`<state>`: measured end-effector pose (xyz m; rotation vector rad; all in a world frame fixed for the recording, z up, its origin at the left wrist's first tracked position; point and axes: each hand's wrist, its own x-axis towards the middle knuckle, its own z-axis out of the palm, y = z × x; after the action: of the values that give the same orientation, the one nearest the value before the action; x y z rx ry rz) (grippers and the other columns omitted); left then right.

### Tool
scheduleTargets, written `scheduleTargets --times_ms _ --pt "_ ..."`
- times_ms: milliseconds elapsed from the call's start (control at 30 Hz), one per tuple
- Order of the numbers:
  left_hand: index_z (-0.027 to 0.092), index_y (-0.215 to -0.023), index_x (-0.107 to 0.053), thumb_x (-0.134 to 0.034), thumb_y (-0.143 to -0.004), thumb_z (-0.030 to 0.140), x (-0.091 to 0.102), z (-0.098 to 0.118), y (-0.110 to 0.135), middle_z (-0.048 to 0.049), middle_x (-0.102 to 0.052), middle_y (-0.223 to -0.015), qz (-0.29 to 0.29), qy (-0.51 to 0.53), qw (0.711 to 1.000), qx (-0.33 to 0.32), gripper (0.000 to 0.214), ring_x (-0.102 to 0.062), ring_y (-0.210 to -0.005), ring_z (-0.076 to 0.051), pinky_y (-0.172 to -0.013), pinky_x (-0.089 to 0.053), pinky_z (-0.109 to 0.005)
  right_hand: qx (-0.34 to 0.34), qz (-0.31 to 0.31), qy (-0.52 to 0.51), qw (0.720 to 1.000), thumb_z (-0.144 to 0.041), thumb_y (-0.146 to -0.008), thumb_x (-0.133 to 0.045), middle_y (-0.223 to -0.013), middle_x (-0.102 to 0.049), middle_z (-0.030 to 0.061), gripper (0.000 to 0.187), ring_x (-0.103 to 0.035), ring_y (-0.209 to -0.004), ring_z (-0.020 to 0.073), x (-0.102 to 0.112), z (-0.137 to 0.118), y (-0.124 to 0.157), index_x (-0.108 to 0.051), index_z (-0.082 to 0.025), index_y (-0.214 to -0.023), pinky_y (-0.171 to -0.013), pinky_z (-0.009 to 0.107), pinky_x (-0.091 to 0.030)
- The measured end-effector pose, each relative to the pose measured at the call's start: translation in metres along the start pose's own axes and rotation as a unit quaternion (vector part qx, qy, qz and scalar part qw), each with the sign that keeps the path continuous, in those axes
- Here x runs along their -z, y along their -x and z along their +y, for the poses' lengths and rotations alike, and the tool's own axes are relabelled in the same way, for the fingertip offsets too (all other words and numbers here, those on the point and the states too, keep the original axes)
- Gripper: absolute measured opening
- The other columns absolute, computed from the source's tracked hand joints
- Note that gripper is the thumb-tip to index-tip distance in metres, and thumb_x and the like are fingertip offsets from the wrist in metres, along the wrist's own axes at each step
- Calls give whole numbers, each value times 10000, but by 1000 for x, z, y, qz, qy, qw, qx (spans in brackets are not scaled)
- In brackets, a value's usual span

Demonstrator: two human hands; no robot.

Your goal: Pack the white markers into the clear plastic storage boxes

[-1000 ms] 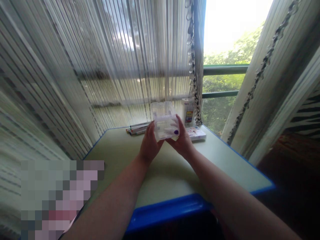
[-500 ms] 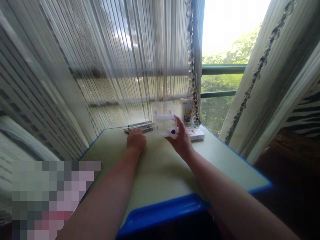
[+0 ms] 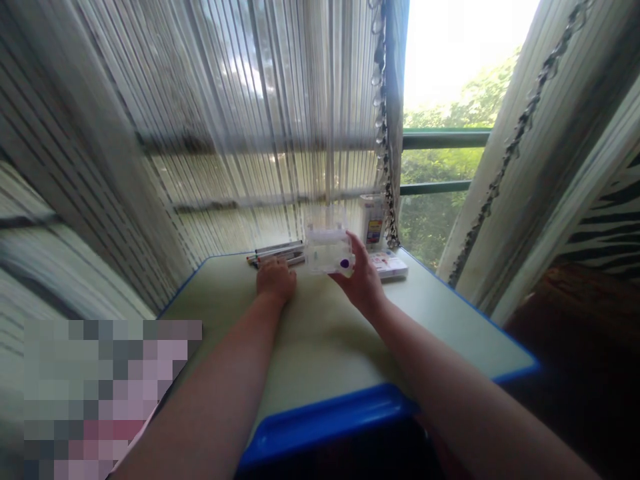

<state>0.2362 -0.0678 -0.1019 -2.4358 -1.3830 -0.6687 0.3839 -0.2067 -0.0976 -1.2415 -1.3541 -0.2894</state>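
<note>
My right hand [image 3: 361, 280] grips a small clear plastic box [image 3: 327, 248] with its lid raised, held just above the far part of the green table [image 3: 325, 340]. The thumb with a purple nail presses on the box's front. My left hand [image 3: 275, 279] rests knuckles-up on the table beside a row of marker pens [image 3: 277, 253]. Its fingers are curled under toward the pens, and I cannot see whether they hold one.
A white bottle with a coloured label [image 3: 373, 220] and a flat pale case [image 3: 391, 264] sit at the back right by the window. Striped sheer curtains [image 3: 225, 133] hang close round the table's far and left sides. The table has a blue rim [image 3: 325, 420].
My left hand let go of the box and went down left to the pens on the table. My right hand keeps the box and has lowered it slightly.
</note>
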Motion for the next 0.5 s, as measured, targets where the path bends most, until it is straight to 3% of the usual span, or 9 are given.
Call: scheduleTargets --times_ms 100,200,267,333,400,500 --pt "72 -1032 -605 -467 -792 287 4 1 2 -231 -598 -1062 24 -18 1000 5 351 -553 -1029 -347 -841 -449 -450 0 0 4 1000 -267 -699 -720 -1300 -488 145 800 -552 -1055 260 0 0 1 -298 -248 -1379 -711 352 -562" --pt "94 -962 -635 -435 -832 318 8 2 4 -214 -614 -1041 -51 -8 999 13 327 -567 -1016 -334 -837 -456 -443 1 -5 -1 1000 -255 -702 -718 -1298 -490 138 799 -540 -1084 259 -1 0 0 -293 -260 -1379 -736 356 -561" --pt "119 -926 -638 -420 -848 312 9 2 5 -192 -629 -1020 -71 3 997 18 302 -590 -970 -315 -794 -473 -425 1 -5 -5 1000 -240 -705 -715 -1292 -495 141 801 -539 -1090 259 -1 2 0 -287 -256 -1382 -742 356 -562" --pt "131 -943 -620 -422 -849 280 11 3 6 -169 -638 -997 -21 31 999 20 265 -611 -907 -284 -743 -485 -389 -2 -1 2 1000 -236 -708 -712 -1281 -503 146 799 -547 -1075 260 -2 4 0 -286 -253 -1384 -729 358 -565" --pt "135 -942 -605 -428 -849 280 17 2 7 -147 -647 -940 76 82 994 18 247 -620 -843 -255 -708 -486 -358 -6 7 14 1000 -247 -715 -707 -1277 -504 147 793 -553 -1061 263 -3 7 -1 -285 -256 -1386 -712 361 -567" --pt "148 -882 -602 -483 -821 319 34 1 7 -94 -644 -806 241 160 957 9 216 -613 -741 -209 -691 -481 -328 -21 22 20 999 -279 -728 -696 -1265 -509 141 783 -556 -1045 261 -4 11 0 -280 -263 -1391 -693 360 -566"
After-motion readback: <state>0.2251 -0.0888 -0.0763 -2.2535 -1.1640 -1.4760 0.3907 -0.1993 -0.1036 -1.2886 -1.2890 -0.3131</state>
